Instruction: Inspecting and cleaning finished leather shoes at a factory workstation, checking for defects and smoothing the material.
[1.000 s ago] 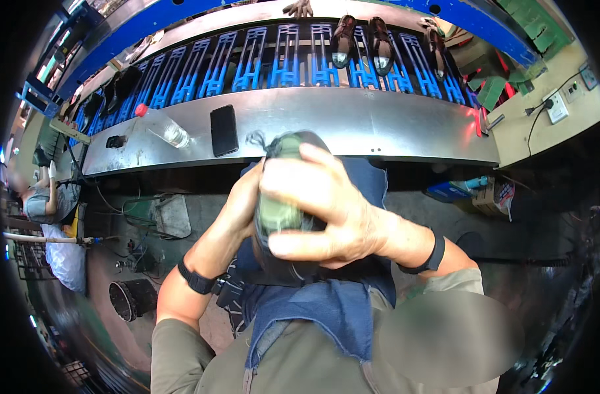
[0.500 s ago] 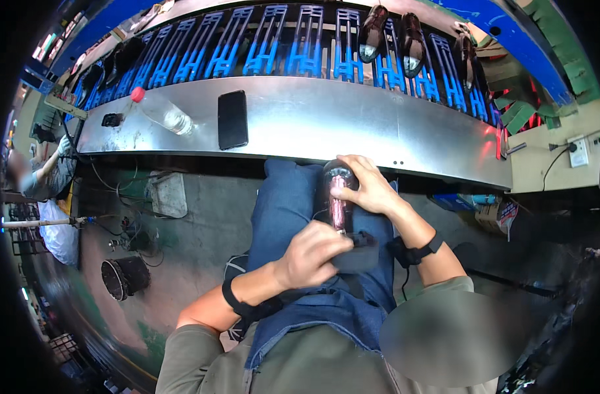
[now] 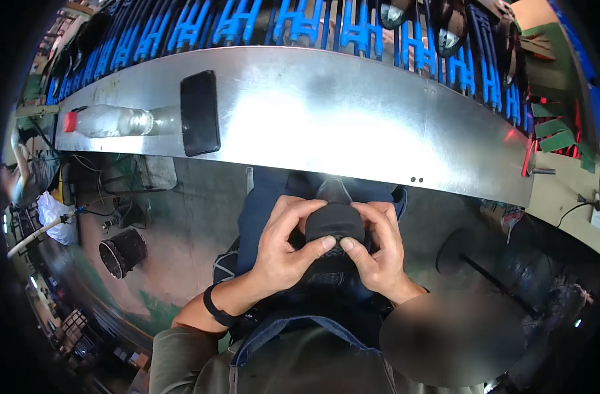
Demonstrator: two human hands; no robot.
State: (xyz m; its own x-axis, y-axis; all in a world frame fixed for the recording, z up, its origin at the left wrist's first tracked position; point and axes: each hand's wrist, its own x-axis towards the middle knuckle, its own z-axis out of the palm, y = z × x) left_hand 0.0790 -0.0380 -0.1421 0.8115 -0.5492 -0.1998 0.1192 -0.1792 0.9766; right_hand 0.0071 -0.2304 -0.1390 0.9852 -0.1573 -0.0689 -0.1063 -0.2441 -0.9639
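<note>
A dark shoe [image 3: 336, 223] is between my two hands, above my lap, just in front of the metal shelf. Its shiny rounded tip points toward the shelf, and a matt black curved part faces me. My left hand [image 3: 283, 240] grips the left side, thumb pressed on the near edge of the black part. On the right side my right hand [image 3: 379, 246] does the same, its thumb almost meeting the left one. The fingers of both hands curl round the sides. The shoe's underside is hidden.
On the metal shelf [image 3: 300, 125] lie a black phone [image 3: 200, 111] and a clear bottle [image 3: 113, 121] with a red cap. Blue racks [image 3: 300, 26] run behind it, with dark shoes [image 3: 452, 29] on them. A black bucket [image 3: 122, 253] stands on the floor at left.
My left hand has moved up from the near end of the shoe to its side. The right hand has come down from its far end. The shoe's black part is now raised toward me.
</note>
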